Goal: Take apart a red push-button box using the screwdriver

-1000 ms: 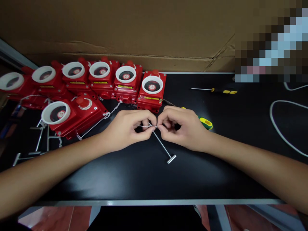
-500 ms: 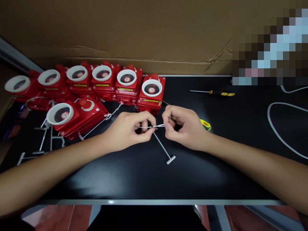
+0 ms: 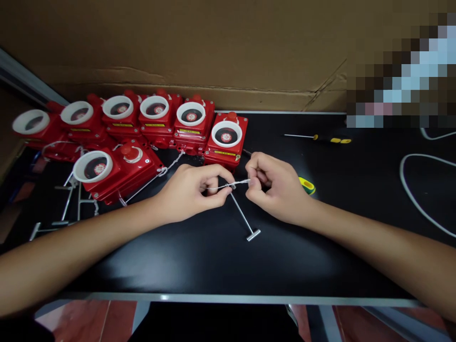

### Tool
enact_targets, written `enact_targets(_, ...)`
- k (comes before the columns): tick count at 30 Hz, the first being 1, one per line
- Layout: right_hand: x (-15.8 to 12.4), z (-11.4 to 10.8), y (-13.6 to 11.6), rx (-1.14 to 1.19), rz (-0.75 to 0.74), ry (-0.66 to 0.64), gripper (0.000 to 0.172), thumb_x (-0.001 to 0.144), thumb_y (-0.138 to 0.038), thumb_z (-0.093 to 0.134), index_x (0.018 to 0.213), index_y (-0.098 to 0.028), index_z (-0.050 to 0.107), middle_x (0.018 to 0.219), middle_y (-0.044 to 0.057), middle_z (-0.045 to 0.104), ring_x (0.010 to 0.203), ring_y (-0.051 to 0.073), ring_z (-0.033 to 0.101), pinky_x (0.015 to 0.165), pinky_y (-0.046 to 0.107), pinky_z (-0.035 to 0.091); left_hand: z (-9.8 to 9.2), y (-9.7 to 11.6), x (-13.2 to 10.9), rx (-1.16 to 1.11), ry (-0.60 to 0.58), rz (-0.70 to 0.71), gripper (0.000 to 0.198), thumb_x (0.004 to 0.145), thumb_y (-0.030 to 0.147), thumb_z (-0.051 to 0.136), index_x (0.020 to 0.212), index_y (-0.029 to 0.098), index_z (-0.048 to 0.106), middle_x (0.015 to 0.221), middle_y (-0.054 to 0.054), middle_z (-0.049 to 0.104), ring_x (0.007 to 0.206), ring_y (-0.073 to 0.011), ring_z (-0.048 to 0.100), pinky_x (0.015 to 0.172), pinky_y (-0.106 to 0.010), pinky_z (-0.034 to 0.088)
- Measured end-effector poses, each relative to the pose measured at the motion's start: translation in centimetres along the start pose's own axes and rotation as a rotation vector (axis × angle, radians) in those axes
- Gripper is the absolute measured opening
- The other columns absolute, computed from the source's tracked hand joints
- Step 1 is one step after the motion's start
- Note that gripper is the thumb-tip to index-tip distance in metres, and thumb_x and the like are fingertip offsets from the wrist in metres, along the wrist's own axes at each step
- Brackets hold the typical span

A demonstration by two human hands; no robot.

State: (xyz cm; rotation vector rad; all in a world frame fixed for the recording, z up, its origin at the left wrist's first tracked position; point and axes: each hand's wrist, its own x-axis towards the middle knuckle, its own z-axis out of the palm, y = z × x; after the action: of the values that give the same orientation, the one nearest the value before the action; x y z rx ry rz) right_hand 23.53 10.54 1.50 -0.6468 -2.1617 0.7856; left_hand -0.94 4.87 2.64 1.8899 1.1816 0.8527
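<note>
Head: string [image 3: 241, 182] partly behind fingers [image 3: 255, 192]

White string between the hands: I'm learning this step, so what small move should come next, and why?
Probably a gentle pull on the white string with the right hand, away from the left hand: the right pinches the string, its strands span the gap, and the left holds the T-handled rod near its upper end.

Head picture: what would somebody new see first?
Probably the bright red boxes with white rings, bunched at the back left of the black table. Next, white string held between the left grip and right grip, mid-picture, with a silver T-shaped rod slanting below.
</note>
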Motion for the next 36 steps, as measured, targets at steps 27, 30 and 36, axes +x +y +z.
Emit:
enact_targets(27, -0.22, -0.58, 0.12, 0.292, 0.085, -0.169, 0.008, 0.114, -0.025, 0.07, 0.109, -0.018, 0.071, 0.091, 0.001, 0.068, 0.068, 0.009, 0.062, 0.057, 0.02, 0.052, -0.24, 0.16, 0.19, -0.19, -0.013, -0.08, 0.011, 0.104, 0.031, 0.079, 0.103, 0.02, 0.077, 0.061, 0.007, 0.074, 0.055, -0.0097, 0.063, 0.059, -0.02, 0.044)
enact_targets(30, -0.15, -0.47, 0.19, 0.213, 0.029, -0.145, 0.006, 0.108, -0.016, 0.073, 0.104, -0.019, 0.07, 0.091, 0.0, 0.068, 0.066, 0.007, 0.059, 0.055, 0.018, 0.048, -0.21, 0.17, 0.13, -0.187, -0.009, -0.078, 0.01, 0.102, 0.028, 0.081, 0.102, 0.02, 0.075, 0.062, 0.007, 0.074, 0.055, -0.0091, 0.063, 0.058, -0.02, 0.043)
enact_targets(36, -0.09, -0.25, 0.11, 0.167, 0.0, -0.117, 0.012, 0.102, -0.009, 0.069, 0.1, -0.02, 0.066, 0.095, 0.0, 0.065, 0.067, 0.008, 0.057, 0.056, 0.02, 0.047, -0.28, 0.25, 0.16, -0.106, -0.022, -0.043, 0.01, 0.102, 0.026, 0.079, 0.11, 0.021, 0.079, 0.06, 0.009, 0.073, 0.053, -0.0092, 0.062, 0.058, -0.02, 0.042)
